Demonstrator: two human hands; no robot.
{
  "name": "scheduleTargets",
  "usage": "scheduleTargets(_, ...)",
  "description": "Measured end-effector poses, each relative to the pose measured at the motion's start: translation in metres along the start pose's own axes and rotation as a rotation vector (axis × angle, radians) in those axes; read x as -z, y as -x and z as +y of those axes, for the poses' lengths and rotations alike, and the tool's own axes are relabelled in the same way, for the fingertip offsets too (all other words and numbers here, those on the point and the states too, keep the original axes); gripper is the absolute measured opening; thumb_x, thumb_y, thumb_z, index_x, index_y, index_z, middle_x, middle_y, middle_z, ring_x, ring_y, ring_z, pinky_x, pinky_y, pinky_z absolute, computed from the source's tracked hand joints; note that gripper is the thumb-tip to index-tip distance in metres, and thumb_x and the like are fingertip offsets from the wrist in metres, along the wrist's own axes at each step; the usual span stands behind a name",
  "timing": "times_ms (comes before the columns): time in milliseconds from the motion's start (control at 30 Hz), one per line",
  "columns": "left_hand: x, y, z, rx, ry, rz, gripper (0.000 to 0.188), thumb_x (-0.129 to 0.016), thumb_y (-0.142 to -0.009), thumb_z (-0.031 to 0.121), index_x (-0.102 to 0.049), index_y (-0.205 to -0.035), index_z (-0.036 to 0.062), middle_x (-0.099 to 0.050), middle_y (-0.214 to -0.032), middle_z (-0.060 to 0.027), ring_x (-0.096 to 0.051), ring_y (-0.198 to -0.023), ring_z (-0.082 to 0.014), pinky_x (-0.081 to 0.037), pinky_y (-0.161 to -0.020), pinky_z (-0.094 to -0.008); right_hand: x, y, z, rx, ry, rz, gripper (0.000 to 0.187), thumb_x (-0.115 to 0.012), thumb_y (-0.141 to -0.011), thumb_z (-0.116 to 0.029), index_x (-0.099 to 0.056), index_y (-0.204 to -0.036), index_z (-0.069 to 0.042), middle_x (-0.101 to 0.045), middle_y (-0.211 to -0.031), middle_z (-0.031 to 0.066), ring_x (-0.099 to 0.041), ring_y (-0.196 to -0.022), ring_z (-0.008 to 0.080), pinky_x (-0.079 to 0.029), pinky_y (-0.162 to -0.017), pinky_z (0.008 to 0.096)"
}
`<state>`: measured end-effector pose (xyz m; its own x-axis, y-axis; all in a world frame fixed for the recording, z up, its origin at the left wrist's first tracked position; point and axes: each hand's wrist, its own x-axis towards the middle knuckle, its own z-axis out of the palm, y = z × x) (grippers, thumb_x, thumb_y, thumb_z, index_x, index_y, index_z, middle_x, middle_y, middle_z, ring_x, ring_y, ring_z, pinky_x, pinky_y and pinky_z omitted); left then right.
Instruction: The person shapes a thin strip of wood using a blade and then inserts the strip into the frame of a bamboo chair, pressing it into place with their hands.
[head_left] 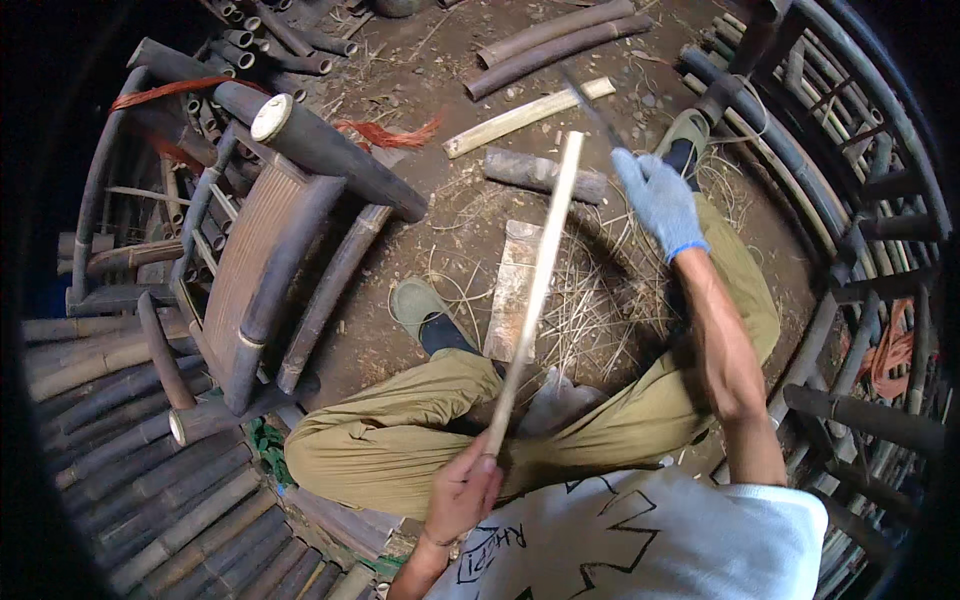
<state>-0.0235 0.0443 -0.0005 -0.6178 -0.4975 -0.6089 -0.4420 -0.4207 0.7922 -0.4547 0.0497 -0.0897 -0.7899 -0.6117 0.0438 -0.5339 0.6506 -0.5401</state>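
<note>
A: What fills the most space?

B: A stack of dark bamboo poles (180, 500) spreads across the lower left of the frame, its lengths lying side by side. Above it, at upper left, stands a bamboo seat (262, 270) with a ribbed brown panel.

A: And the piece being worked?

B: A long, pale strip (535, 290) rises through the centre of the frame, its long axis steep and leaning slightly right. The lower end sits at lower centre; the far end points toward the top of the frame.

A: What lies behind it?

B: A pale, stained board (515, 260) at centre, running nearly the same way, and, higher up, a short log (515, 172) set almost crosswise. The strip passes in front of both; contact cannot be told.

A: The hands?

B: At right of centre, the gloved right hand (658, 200) is curled closed around a tool whose handle is hidden. The bare left hand (463, 492), at lower centre, pinches the strip's lower end between thumb and fingers.

A: Smallest?

B: The tool's dark blade (602, 122), slightly blurred, angling toward upper left.
</note>
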Motion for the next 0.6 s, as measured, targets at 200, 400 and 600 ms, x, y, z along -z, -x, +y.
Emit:
scheduleTargets(200,-0.002,-0.057,0.032,-0.137,0.057,0.125,0.036,-0.043,-0.108,0.019,-0.052,-0.136,-0.0007,-0.047,-0.057,0.0021,-0.037,-0.04,-0.0046,-0.03,-0.037,-0.0205,0.002,0.093,-0.078,0.28,-0.131,-0.168,0.049,-0.062,-0.089,-0.056,-0.066,-0.088,-0.006,-0.068,-0.085,0.0208,-0.067,-0.079,0.0415,-0.053,-0.069,0.0504)
scheduleTargets(400,-0.017,-0.074,0.05,-0.187,-0.016,0.106,0.037,-0.046,-0.107,0.021,-0.052,-0.139,0.0038,-0.049,-0.062,0.003,-0.041,-0.044,-0.0042,-0.034,-0.04,-0.0211,-0.02,0.127,-0.1,0.432,-0.161,-0.181,0.055,-0.064,-0.085,-0.062,-0.066,-0.084,-0.006,-0.067,-0.076,0.0185,-0.067,-0.071,0.0389,-0.054,-0.063,0.0468)
scheduleTargets(600,-0.017,-0.047,0.022,-0.136,-0.005,0.112,0.039,-0.048,-0.106,0.021,-0.051,-0.142,0.0053,-0.052,-0.065,0.0027,-0.042,-0.047,-0.0036,-0.035,-0.042,-0.0203,-0.016,0.089,-0.081,0.304,-0.015,-0.152,0.054,-0.06,-0.089,-0.06,-0.067,-0.087,-0.007,-0.068,-0.077,0.0195,-0.068,-0.072,0.0398,-0.053,-0.062,0.0485)
